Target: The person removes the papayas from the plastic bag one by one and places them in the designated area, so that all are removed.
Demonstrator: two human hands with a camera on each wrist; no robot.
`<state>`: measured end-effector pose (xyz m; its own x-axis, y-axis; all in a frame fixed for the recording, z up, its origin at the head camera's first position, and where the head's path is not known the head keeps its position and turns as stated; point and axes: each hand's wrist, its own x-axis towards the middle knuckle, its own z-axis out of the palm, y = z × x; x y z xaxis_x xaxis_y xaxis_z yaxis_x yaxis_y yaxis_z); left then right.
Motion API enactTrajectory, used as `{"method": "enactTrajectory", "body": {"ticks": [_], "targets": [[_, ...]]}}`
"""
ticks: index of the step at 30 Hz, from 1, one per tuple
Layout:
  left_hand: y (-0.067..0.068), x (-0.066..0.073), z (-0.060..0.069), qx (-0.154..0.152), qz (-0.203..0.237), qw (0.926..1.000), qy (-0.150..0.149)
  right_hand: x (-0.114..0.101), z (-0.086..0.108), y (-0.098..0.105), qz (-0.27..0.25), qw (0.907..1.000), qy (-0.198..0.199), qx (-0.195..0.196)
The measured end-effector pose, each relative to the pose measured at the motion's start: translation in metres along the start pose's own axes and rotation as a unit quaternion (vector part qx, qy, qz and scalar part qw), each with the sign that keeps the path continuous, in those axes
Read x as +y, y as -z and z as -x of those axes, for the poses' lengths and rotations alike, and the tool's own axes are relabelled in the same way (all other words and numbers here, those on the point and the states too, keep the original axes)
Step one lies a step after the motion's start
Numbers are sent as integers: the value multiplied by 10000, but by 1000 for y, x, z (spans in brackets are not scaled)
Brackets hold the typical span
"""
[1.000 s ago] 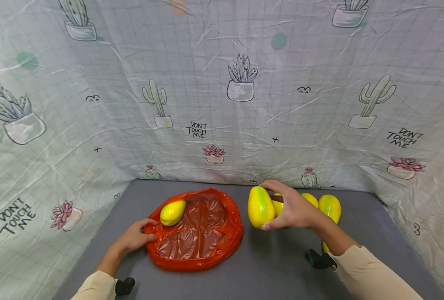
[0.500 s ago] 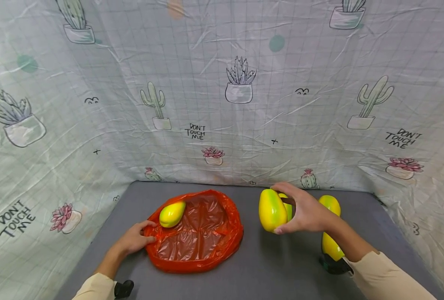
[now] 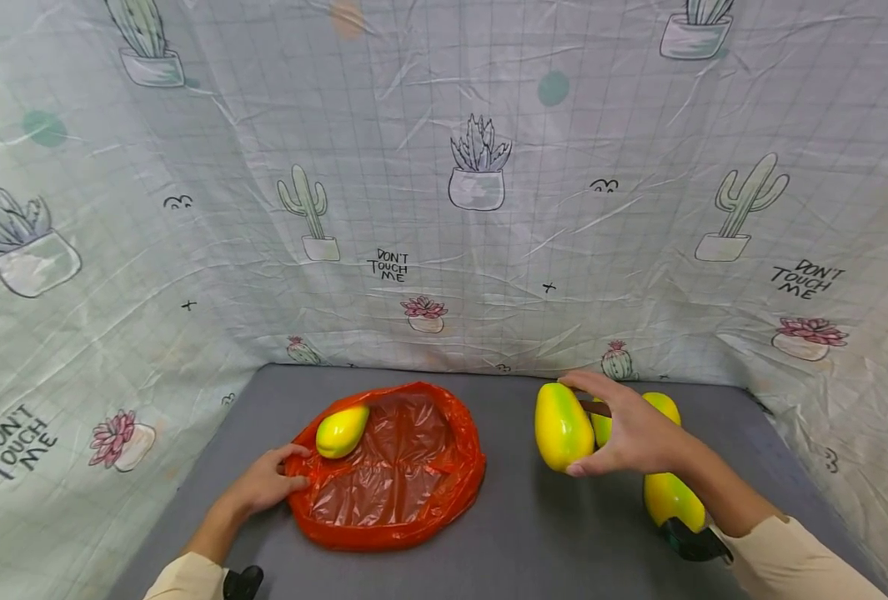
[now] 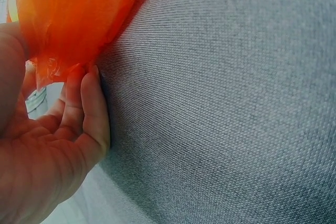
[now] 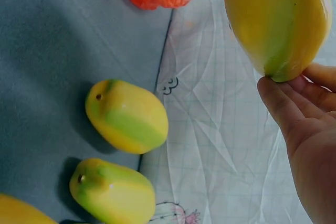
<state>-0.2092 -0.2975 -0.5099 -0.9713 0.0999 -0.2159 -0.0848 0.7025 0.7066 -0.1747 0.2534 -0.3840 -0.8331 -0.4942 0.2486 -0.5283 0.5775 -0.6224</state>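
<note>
In the head view my right hand (image 3: 631, 429) grips a yellow-green mango (image 3: 564, 427) by its two ends, thumb at the near end, above the grey table. The right wrist view shows this mango (image 5: 278, 19) held off the table at the fingertips. My left hand (image 3: 265, 479) pinches the left rim of a red plastic bag (image 3: 383, 533), whose mouth is spread wide. In the left wrist view the fingers (image 4: 94, 103) hold the bag's edge (image 4: 79, 19); the thumb's tip is partly hidden. Another mango (image 3: 342, 432) lies inside the bag at its far left.
More mangoes lie right of the bag, partly hidden by my right arm: one (image 3: 672, 500) near the wrist, another (image 3: 663, 406) farther back. Two mangoes (image 5: 128, 116) show in the right wrist view. A cactus-printed sheet (image 3: 481, 292) rises behind the grey table (image 3: 511, 533).
My right hand has moved to the right and slightly nearer, still holding the mango, away from the bag. My left hand has stayed at the bag's rim.
</note>
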Motion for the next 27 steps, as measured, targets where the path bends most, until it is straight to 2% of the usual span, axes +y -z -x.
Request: {"method": "enactTrajectory", "body": {"ticks": [6,12,15,22,27], "targets": [[1,-2,1,-22,10,10000,-94,4,9,4,134,9999,-47,36],[2,-6,2,-46,119,9998,-179,6,16,7,54,9998,-184,-9],[3,-4,3,-30,75,9998,-190,6,19,10,120,9996,-241,-32],[3,1,3,-77,70,9990,-437,9,27,17,211,9995,-241,44],[3,3,4,-87,79,9996,-255,11,33,21,275,9992,-253,128]]}}
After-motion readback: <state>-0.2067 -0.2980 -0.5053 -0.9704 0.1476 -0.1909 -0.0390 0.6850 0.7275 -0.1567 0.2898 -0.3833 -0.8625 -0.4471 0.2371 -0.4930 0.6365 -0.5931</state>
